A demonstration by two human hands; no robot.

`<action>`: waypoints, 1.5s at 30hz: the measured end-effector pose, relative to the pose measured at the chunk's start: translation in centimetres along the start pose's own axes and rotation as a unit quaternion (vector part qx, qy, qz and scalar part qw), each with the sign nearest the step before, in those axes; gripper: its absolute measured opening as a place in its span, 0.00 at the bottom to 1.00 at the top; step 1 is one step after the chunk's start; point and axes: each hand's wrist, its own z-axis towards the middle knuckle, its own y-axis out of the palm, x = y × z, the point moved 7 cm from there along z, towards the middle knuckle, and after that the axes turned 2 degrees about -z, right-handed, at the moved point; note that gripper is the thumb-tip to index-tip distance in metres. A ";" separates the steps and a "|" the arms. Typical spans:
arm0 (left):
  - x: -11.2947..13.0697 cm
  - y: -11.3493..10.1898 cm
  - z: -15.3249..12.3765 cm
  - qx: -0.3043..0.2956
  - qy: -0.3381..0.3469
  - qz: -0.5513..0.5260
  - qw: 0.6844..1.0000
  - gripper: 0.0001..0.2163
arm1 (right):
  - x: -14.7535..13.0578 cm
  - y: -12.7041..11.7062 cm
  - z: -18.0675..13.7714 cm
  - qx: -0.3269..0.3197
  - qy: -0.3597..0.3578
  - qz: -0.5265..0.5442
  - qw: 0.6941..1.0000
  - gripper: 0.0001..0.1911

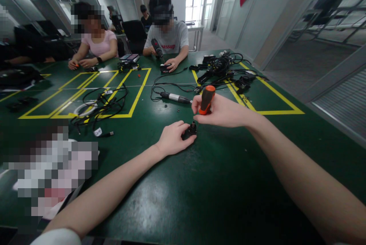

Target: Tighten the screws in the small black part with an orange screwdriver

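My left hand (pixel 175 138) rests on the table with its thumb and fingers closed round a small black device (pixel 189 132). A short metal-looking stub (pixel 193 124) stands up from that device. Just above and to the right, my right hand (pixel 220 111) grips a screwdriver (pixel 207 100) with an orange and black handle, held roughly upright. Its shaft is mostly hidden, and I cannot tell whether the tip touches anything. Beyond my hands lies a black and silver electric screwdriver (pixel 175 97) with a cord. A few tiny dark pieces (pixel 178 110) lie near it.
Green table (pixel 160 195) with yellow tape outlines (pixel 120 116). Coiled black cables (pixel 120 100) lie at left, and a larger cable heap (pixel 220 66) at back right. Across the table a person (pixel 171 35) holds a power tool; another person (pixel 98 41) sits at left.
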 end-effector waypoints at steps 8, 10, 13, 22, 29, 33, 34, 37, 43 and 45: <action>-0.1 0.0 0.0 0.005 0.003 0.002 1.000 0.14 | -0.1 -0.7 0.0 0.070 0.010 0.019 0.997 0.14; -0.1 0.0 0.0 0.005 0.003 0.002 1.000 0.14 | -0.1 -0.8 -0.1 0.082 0.014 0.025 0.996 0.12; -0.1 0.0 0.0 0.005 0.003 -0.001 1.000 0.14 | -0.4 -0.9 -0.1 0.085 0.001 0.035 0.996 0.09; -0.1 0.0 -0.1 0.004 -0.001 -0.007 1.000 0.14 | 0.0 -1.4 -0.2 0.101 -0.015 0.050 0.993 0.11; -0.1 0.1 -0.1 0.001 -0.003 -0.002 1.000 0.14 | -0.1 -2.2 -0.7 0.091 -0.047 0.045 0.994 0.30; -0.1 0.1 -0.1 0.001 -0.004 0.000 1.000 0.14 | -0.6 -2.4 -1.3 0.057 -0.078 0.070 0.993 0.44; -0.1 0.1 -0.1 0.001 -0.003 0.000 1.000 0.14 | -0.7 -2.4 -1.4 0.052 -0.081 0.075 0.993 0.44; -0.1 0.1 -0.1 0.001 -0.002 -0.001 1.000 0.14 | -0.9 -2.4 -1.6 0.042 -0.084 0.081 0.992 0.42; -0.2 0.0 -0.1 0.009 0.003 -0.012 1.000 0.14 | -1.4 -2.3 -1.5 0.038 -0.078 0.062 0.994 0.19; -0.2 0.1 -0.1 0.010 0.004 -0.015 1.000 0.14 | -1.4 -2.3 -1.4 0.050 -0.073 0.072 0.993 0.15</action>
